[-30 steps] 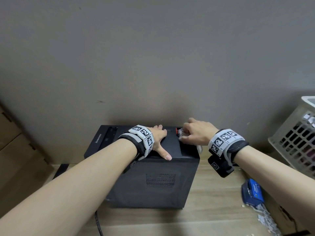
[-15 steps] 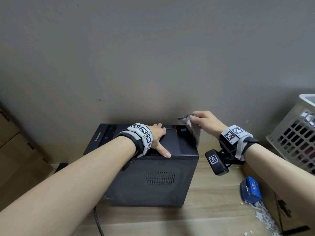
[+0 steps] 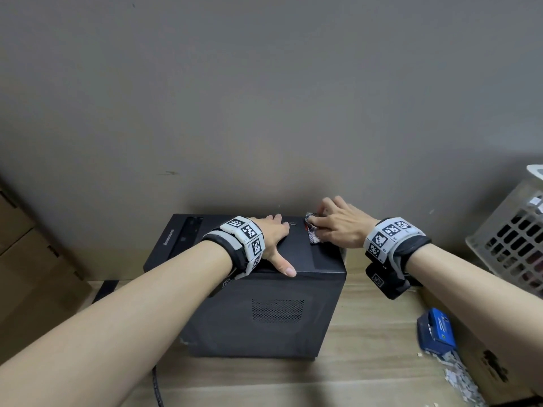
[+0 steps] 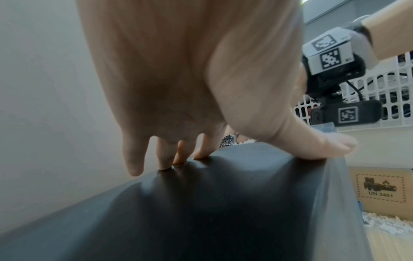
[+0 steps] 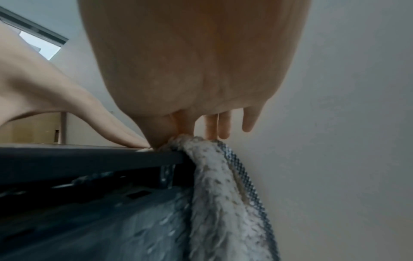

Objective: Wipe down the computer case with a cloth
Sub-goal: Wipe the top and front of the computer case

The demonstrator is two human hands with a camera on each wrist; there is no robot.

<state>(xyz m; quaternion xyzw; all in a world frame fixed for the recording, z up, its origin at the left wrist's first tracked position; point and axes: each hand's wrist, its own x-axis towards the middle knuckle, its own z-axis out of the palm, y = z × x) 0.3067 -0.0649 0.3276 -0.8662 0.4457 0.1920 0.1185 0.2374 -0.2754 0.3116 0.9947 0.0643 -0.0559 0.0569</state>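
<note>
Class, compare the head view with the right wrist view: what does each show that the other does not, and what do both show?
Head only: the white basket at right, the blue box on the floor, the vent grille on the case's side, and both wristbands.

Right wrist only: most of the cloth hanging down over the case's edge, close to the wall.

Both: the black case, the left hand flat on its top, and the right hand holding the cloth at the case's top.

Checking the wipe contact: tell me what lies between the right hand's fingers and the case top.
The cloth: the right hand pinches it against the computer case at its top edge, the rest hanging down the side. The right wrist view shows it best.
</note>
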